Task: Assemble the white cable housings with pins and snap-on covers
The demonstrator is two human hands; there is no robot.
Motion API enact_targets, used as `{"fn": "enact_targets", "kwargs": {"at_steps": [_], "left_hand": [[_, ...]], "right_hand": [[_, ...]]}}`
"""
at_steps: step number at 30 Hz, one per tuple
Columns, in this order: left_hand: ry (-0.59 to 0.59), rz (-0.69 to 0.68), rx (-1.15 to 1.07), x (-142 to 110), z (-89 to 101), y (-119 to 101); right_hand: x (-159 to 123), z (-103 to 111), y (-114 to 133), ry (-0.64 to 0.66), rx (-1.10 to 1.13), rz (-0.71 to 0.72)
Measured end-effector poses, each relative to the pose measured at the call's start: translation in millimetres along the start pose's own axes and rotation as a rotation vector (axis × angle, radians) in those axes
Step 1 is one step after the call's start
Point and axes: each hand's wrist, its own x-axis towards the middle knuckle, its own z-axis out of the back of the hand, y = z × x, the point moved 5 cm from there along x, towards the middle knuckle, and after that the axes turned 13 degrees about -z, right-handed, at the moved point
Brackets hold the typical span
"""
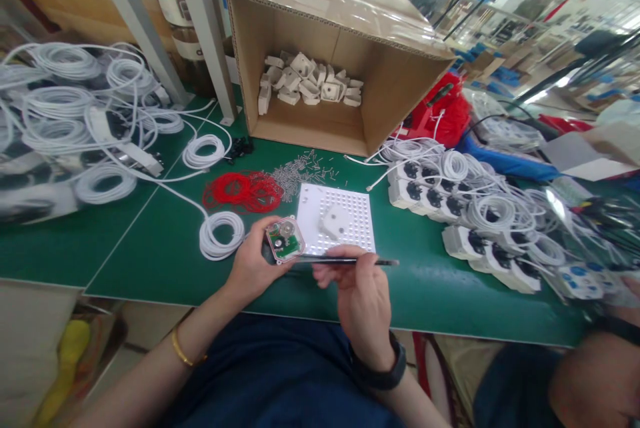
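My left hand (253,261) is closed round a small plug assembly (285,239) with a green circuit board showing on top. My right hand (361,295) pinches a thin dark tool (350,261) that lies level, its tip pointing right. Both hands hover over the near edge of the green table (150,261). Just beyond them lies a white perforated tray (350,215) with one white plastic housing (334,221) sitting on it.
An open cardboard box (390,75) on its side holds several white housings. Red wire loops (243,191), small metal pins (300,171) and coiled white cables (220,235) lie left; finished plugs with cables (450,201) pile at right. Another person's arm (600,375) shows at bottom right.
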Motion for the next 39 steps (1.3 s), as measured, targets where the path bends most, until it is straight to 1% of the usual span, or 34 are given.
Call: {"fn": "enact_targets", "kwargs": {"at_steps": [1,3,6,8,11,22,27,31,39], "left_hand": [[-0.003,0.001,-0.006,0,0.0,0],[-0.007,0.003,-0.019,0,-0.1,1],[-0.008,0.011,-0.038,0,-0.2,1],[-0.007,0.019,-0.043,-1,-0.1,2],[-0.001,0.029,-0.035,-1,0.1,2],[-0.001,0.009,0.014,-1,1.4,-1],[-0.017,-0.02,0.014,-3,2.8,-1],[-0.02,-0.027,0.017,-4,2.6,0],[0.004,-0.059,0.043,-3,2.1,-3]], "right_hand": [[-3,-5,-6,0.033,0.002,-0.022],[-6,-11,-12,0.033,-0.05,0.011],[-6,-13,-16,-0.062,-0.182,0.109],[-5,-13,-16,-0.103,-0.249,0.152],[-5,-15,-16,-0.126,-0.326,0.201],[-9,-22,-11,-0.188,-0.478,0.333],[-12,-29,-4,-0.181,-0.574,0.417],[-13,-31,1,-0.147,-0.586,0.47],[-6,-23,-1,-0.068,-0.604,0.405]]}}
